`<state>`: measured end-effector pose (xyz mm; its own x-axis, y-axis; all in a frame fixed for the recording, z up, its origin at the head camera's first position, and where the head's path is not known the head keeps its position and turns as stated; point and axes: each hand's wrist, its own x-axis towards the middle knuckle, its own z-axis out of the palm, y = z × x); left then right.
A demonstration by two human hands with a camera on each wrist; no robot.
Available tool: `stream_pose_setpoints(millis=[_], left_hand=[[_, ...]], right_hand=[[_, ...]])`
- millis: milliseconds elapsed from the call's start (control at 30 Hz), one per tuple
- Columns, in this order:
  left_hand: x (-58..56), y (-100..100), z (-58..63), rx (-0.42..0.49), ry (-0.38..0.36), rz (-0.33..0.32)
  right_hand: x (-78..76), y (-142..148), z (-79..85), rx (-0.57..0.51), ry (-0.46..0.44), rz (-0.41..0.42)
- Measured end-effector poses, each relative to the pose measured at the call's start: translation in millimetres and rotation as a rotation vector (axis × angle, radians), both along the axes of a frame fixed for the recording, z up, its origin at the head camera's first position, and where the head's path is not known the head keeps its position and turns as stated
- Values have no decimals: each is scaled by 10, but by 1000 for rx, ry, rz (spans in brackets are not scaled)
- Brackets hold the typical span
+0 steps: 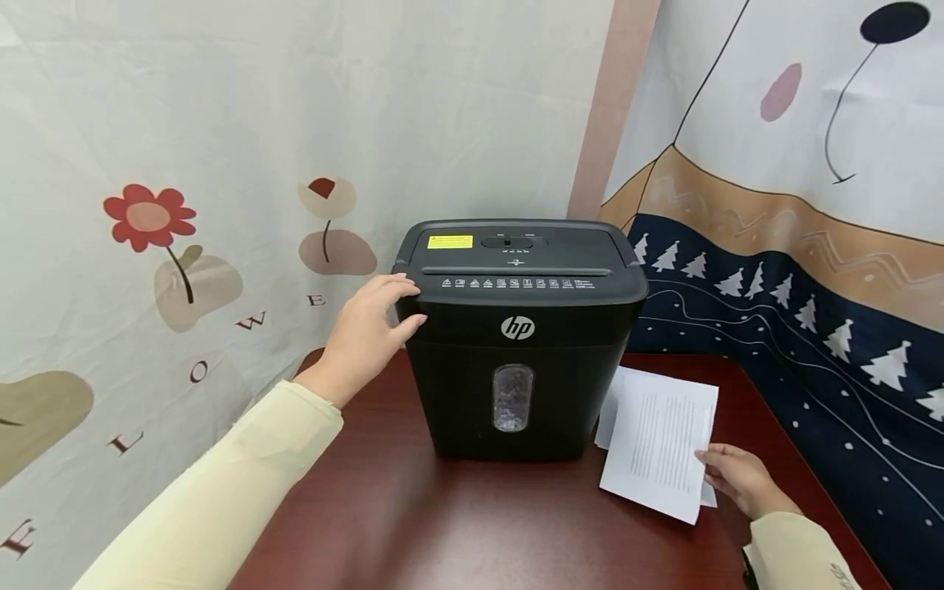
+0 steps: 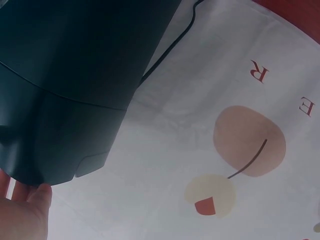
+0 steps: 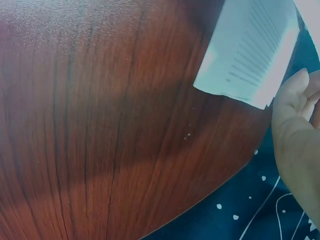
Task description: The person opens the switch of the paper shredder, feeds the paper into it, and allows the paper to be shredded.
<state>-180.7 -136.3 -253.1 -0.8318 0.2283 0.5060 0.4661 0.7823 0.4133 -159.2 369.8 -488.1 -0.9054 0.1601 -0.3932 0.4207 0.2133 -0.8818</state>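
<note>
A black HP paper shredder stands upright on the table, its feed slot on top and a small window in front showing shredded bits. My left hand touches the shredder's top left corner, fingertips on the lid edge and thumb apart. In the left wrist view the left hand meets the lid's rim. To the right of the shredder, my right hand pinches the right edge of a printed sheet of paper. More paper lies beneath it. The right wrist view shows the right hand beside printed paper.
The dark red wooden table carries the shredder. A power cord runs behind it. A white curtain with flower prints hangs at the back and left, and a navy patterned cloth at the right.
</note>
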Motion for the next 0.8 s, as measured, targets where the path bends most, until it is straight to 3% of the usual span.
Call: stream_pose_setpoints(millis=[433,800], left_hand=[[0,18,-10,-1,6,-1],[1,15,-12,-3,6,1]], right_hand=[[50,100,163,-118,36,-3],[85,139,377,-107,79,30]])
